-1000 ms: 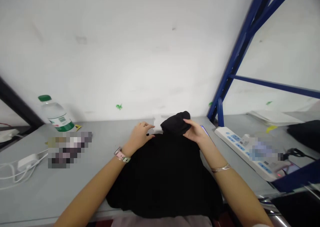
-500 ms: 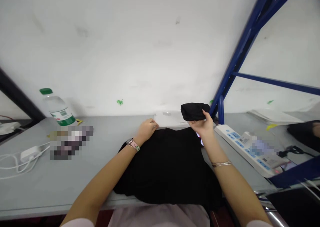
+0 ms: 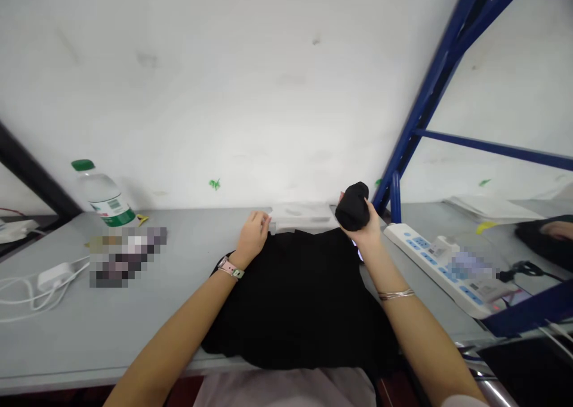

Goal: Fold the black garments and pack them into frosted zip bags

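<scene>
My right hand (image 3: 367,225) is closed around a compact bundle of black cloth (image 3: 353,207), held up above the far right part of the table. Its fingers wrap the bundle from below and the side. My left hand (image 3: 254,235) is raised at the far left corner of a large black cloth (image 3: 304,299), its fingers curled together; whether anything small is between them is hidden. The large cloth lies spread over the table and hangs past its front edge. Just behind it rests a flat white item (image 3: 307,213), partly see-through, close to the left fingertips.
At the left stand a bottle with a green cap (image 3: 110,198) and a white adapter with cables (image 3: 56,276). A long white power strip (image 3: 436,270) lies at the right, below a blue metal frame (image 3: 425,102). Another person's hand (image 3: 559,229) shows at the far right.
The bundle in my right hand has turned from lying sideways to more end-on. My left hand has drawn back slightly to the left, away from the white item, which has also shifted left.
</scene>
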Motion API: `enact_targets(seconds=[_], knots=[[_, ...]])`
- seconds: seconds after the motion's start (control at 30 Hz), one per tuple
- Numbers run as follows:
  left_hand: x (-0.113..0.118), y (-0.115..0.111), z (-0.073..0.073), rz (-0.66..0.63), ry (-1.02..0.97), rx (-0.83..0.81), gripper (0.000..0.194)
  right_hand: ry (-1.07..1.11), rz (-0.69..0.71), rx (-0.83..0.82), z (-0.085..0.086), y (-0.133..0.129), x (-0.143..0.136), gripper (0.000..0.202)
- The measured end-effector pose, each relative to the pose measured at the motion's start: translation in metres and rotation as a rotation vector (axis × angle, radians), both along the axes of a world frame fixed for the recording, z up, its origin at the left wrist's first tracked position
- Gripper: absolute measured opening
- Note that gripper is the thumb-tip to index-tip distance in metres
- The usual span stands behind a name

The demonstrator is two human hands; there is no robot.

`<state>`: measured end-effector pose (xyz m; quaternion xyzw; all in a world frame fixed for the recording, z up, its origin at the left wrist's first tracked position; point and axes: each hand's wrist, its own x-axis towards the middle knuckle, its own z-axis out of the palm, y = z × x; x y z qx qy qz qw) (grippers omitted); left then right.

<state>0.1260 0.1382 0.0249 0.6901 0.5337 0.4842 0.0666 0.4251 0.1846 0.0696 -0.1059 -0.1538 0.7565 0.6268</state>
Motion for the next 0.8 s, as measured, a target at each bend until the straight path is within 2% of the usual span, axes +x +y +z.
enact_targets(seconds=[0.13, 0.27, 0.4, 0.53, 0.67, 0.73, 0.8], knots=[[-0.005, -0.004, 0.006, -0.025, -0.223, 0.025, 0.019, 0.054, 0.027, -0.013, 0.001, -0.001, 0.007, 0.037], [-0.024, -0.009, 0.023, -0.061, -0.432, 0.025, 0.022, 0.078, 0.021, -0.026, 0.002, -0.001, 0.013, 0.037], [-0.048, -0.02, 0.04, -0.134, -0.513, -0.038, 0.029, -0.001, -0.015, -0.001, 0.005, -0.003, 0.011, 0.032], [-0.058, -0.027, 0.043, -0.192, -0.466, -0.165, 0.036, -0.08, -0.036, -0.003, 0.008, -0.004, 0.004, 0.029], [-0.059, -0.025, 0.04, -0.2, -0.323, -0.325, 0.03, -0.14, -0.022, -0.003, 0.008, -0.005, -0.004, 0.026], [-0.06, -0.027, 0.045, -0.161, -0.239, -0.359, 0.024, -0.162, -0.023, -0.002, 0.008, -0.006, -0.008, 0.024], [-0.061, -0.035, 0.056, -0.102, -0.15, -0.36, 0.02, -0.188, -0.028, 0.001, 0.008, -0.008, -0.011, 0.023]])
